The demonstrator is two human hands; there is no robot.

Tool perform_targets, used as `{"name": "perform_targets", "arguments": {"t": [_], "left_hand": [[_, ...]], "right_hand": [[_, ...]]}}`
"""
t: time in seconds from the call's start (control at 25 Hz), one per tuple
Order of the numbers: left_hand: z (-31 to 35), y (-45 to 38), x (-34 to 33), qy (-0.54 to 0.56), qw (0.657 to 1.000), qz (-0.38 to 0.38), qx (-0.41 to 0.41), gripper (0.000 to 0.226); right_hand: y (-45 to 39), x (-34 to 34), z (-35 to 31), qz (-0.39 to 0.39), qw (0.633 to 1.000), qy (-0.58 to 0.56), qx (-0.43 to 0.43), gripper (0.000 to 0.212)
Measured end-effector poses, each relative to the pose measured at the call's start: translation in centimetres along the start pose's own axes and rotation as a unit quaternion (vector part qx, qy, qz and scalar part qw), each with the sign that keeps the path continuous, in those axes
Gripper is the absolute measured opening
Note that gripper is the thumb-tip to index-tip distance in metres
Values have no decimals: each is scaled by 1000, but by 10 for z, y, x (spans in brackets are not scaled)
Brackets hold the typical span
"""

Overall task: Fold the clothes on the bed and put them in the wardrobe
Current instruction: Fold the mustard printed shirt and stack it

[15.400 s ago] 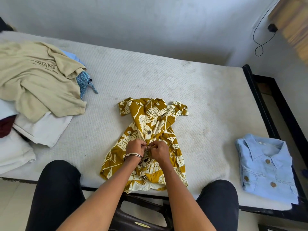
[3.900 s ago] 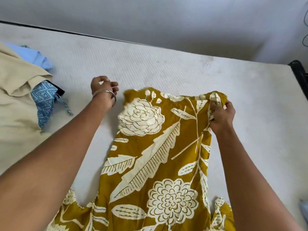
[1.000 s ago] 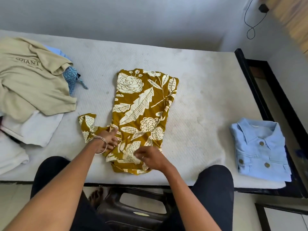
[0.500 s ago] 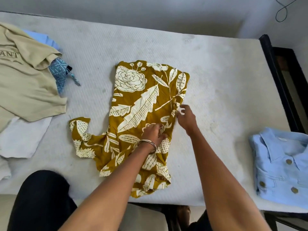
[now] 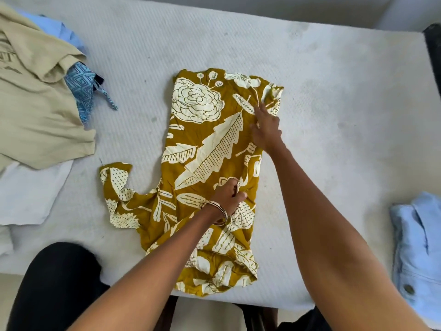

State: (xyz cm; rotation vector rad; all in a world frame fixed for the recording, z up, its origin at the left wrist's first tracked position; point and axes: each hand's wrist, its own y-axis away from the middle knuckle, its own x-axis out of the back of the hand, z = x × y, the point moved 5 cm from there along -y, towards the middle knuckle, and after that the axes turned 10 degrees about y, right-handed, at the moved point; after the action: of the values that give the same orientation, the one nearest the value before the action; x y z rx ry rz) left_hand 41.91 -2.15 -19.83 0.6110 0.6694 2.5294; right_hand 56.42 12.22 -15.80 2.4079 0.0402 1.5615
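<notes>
A mustard-yellow dress (image 5: 205, 149) with cream flowers and leaves lies lengthwise on the white mattress (image 5: 322, 96), folded in from its right side. One sleeve sticks out to the left near the front. My left hand (image 5: 230, 191), bangles on the wrist, has its fingers curled and bears down on the dress near its right edge. My right hand (image 5: 266, 129) lies flat with straight fingers farther up the same folded edge.
A heap of unfolded clothes lies at the left: a beige t-shirt (image 5: 35, 103), a blue patterned cloth (image 5: 82, 91) and white garments (image 5: 26, 192). A folded light-blue shirt (image 5: 420, 244) sits at the right front. The black bed frame (image 5: 434, 44) borders the right side.
My right hand has slid up the folded right edge of the dress, away from me, with fingers now flat. My left hand stays near the middle of that edge. The view has moved closer.
</notes>
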Motion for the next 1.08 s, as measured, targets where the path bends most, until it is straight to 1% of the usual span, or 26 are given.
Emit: {"name": "perform_targets", "arguments": {"t": [0.04,0.08,0.12,0.16,0.2,0.24,0.28,0.36,0.44,0.48,0.52,0.56,0.6,0.64,0.68,0.72,0.8,0.84,0.88,0.96,1.0,1.08], "left_hand": [[-3,1,2,14,1000,13,9,35],[-6,3,4,20,999,22,19,33],[-7,6,5,21,999,27,21,28],[-6,8,6,22,999,26,23,25],[-8,9,7,26,999,21,29,28],[-8,10,8,21,999,10,35,36],[-8,11,7,4,999,-6,37,47],[-6,14,5,-57,997,-37,38,65],[-1,19,5,-150,986,-60,33,72],[1,24,6,-213,975,-55,23,71],[3,34,9,-282,959,-30,8,70],[4,45,15,-336,942,5,-4,69],[2,57,23,-363,931,40,-6,69],[-7,68,32,-363,929,65,12,70],[-19,81,41,-345,934,78,49,73],[-35,93,49,-322,938,84,95,78],[-59,119,62,-322,929,89,161,89],[-67,130,67,-331,922,89,181,93],[-72,141,71,-336,917,91,197,94],[-77,154,78,-319,917,91,223,85],[-78,160,82,-307,921,90,224,73],[-78,163,91,-277,933,98,206,48]], "right_hand": [[4,-4,-3,-18,1000,14,8,54],[10,-10,0,-5,1000,7,4,53],[20,-9,5,37,999,-15,-22,50],[30,-6,14,94,991,-49,-76,48],[40,-6,26,139,977,-89,-132,44],[51,-6,35,153,968,-112,-165,41],[60,-9,41,143,968,-120,-167,39],[76,-19,42,80,980,-133,-125,41],[101,-25,37,50,979,-157,-121,46],[117,-30,35,48,974,-178,-130,48],[138,-36,34,52,968,-200,-142,48],[162,-43,34,59,961,-218,-160,45],[185,-50,33,64,954,-233,-179,42],[208,-58,31,57,947,-244,-199,41],[227,-66,30,34,942,-251,-218,44],[241,-75,29,-7,942,-242,-233,50],[263,-88,28,-113,949,-165,-244,59],[272,-91,28,-164,945,-131,-250,59],[281,-93,30,-197,938,-128,-254,58],[297,-91,36,-209,918,-197,-274,52],[305,-85,38,-203,904,-238,-293,46],[317,-75,44,-186,888,-274,-319,35]]}}
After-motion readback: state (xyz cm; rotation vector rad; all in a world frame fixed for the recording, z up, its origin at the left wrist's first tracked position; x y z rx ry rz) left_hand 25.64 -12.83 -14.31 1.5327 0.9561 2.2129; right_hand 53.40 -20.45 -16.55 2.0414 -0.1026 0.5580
